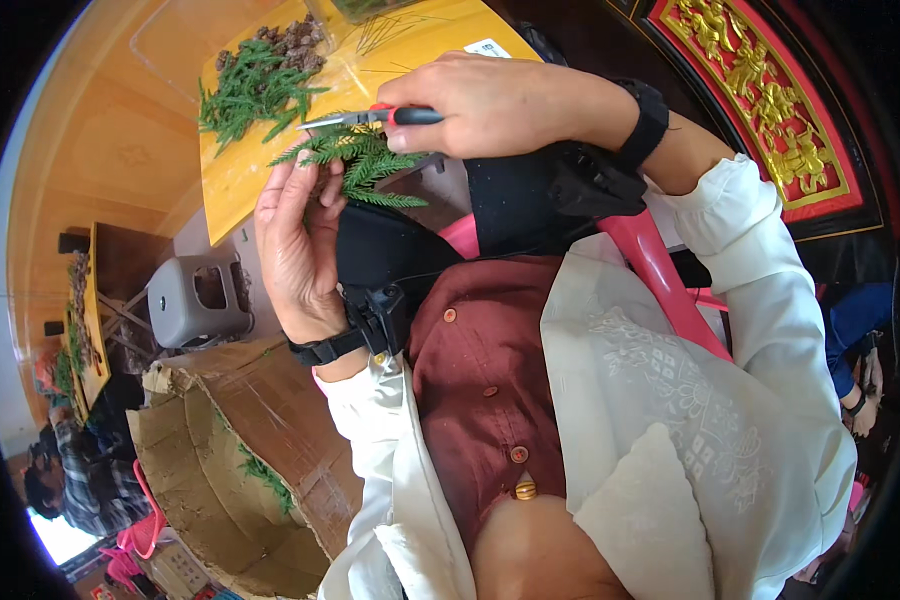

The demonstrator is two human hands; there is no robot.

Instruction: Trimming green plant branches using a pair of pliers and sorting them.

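Note:
My left hand (298, 225) pinches the left end of a green artificial pine sprig (375, 175) between thumb and fingers, above my lap at the table's near edge. In my right hand (470, 105) is a pair of pliers (415, 116) with red and black handles. Their narrow metal jaws point left and lie just above the sprig, close to my left fingertips. Whether the jaws touch the sprig I cannot tell. Part of the right hand's fingers is hidden behind the handles and the foliage.
On the yellow table (232, 185) lie a heap of green sprigs (250, 90), brown pine cones (298, 45) and thin dark wires (382, 35). To the left stand a grey stool (198, 300) and an open cardboard box (185, 450) with greenery inside. Other people (95, 475) sit farther off.

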